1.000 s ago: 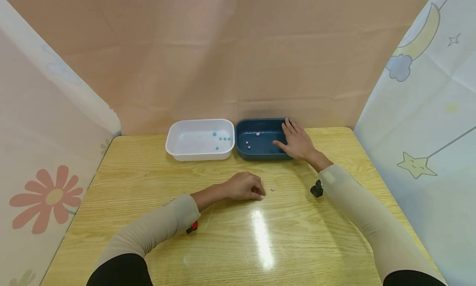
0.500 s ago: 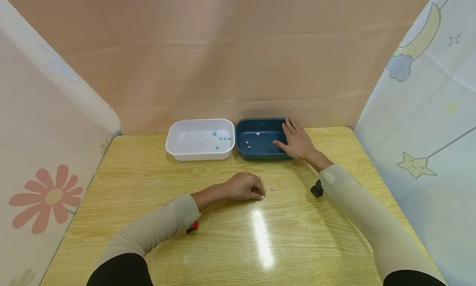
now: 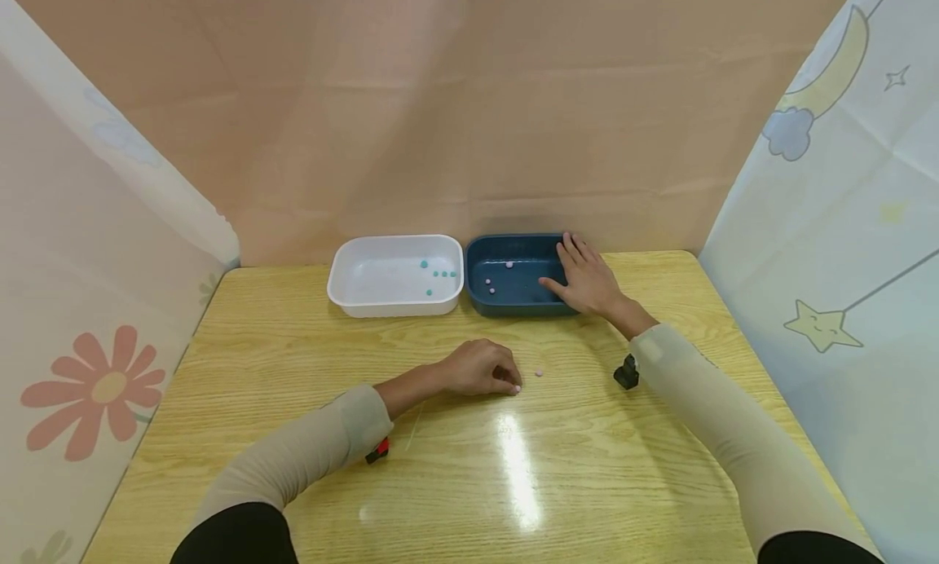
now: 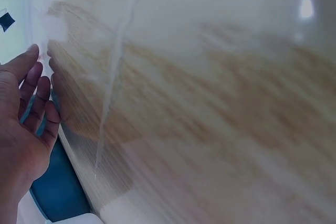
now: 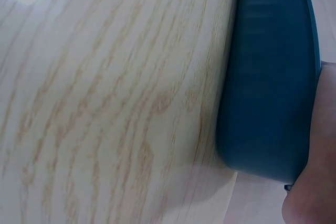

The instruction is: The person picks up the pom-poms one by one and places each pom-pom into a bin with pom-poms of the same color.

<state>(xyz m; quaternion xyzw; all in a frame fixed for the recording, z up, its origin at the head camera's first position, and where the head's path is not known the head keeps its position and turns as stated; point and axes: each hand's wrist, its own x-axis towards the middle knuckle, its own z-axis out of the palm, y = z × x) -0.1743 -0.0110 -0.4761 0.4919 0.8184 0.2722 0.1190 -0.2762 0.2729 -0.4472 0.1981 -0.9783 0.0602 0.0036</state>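
Note:
My left hand [image 3: 480,368] is low over the table with curled fingers, and a tiny pale pink bead [image 3: 517,389] shows at its thumb and fingertips. Just to the right of it lies another pink bead [image 3: 539,373] on the wood. In the left wrist view, the thumb and fingers [image 4: 38,103] bend toward the tabletop. My right hand [image 3: 589,283] rests, fingers spread, across the right end of a dark blue tray [image 3: 521,310]. Inside that tray are 3 pink beads [image 3: 509,265]. The right wrist view shows the tray's outer wall [image 5: 268,87] beside part of the hand.
A white tray [image 3: 392,310] stands against the blue one on the left, with several turquoise beads [image 3: 436,274] in its right half. Both are at the back of the wooden table [image 3: 601,466], before a brown backdrop [image 3: 469,124]. Patterned cloth [image 3: 844,222] hangs at both sides.

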